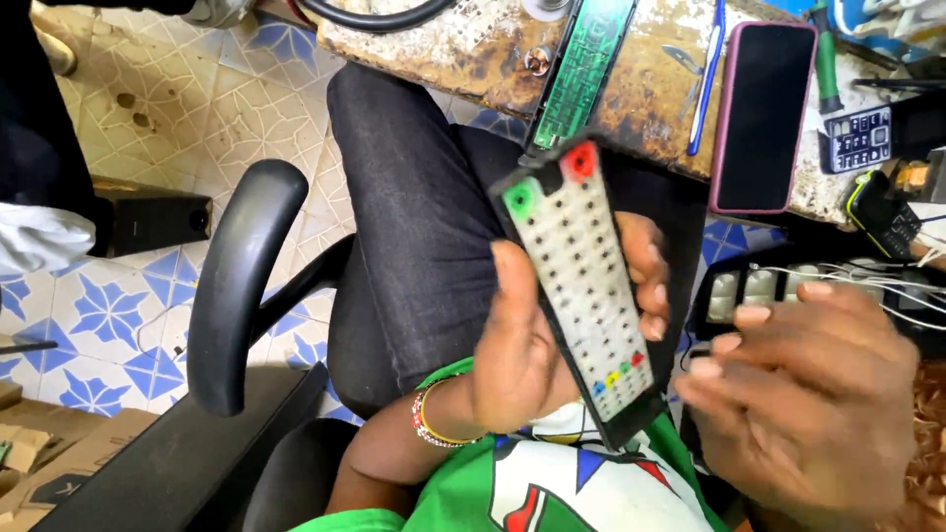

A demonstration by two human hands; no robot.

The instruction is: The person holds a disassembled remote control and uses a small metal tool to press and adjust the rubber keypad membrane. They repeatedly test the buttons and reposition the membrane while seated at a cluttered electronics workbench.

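Observation:
My left hand [537, 345] grips a long black remote control [581, 286] from behind, thumb along its left edge and fingertips wrapped over its right edge. The remote's pale rubber keypad faces up, with a green and a red button at the far end and small coloured buttons near me. My right hand [803, 404] hovers just to the right of the remote, fingers together and slightly spread, holding nothing. It partly covers a black power strip [749, 286] with white cables. A beaded bracelet sits on my left wrist.
A worn workbench [473, 49] at the top carries a green circuit board [581, 69], a dark smartphone in a pink case [761, 113], a blue pen [708, 84], tweezers and small keypad phones [857, 138]. A black office chair armrest [236, 286] stands left, over blue-patterned floor tiles.

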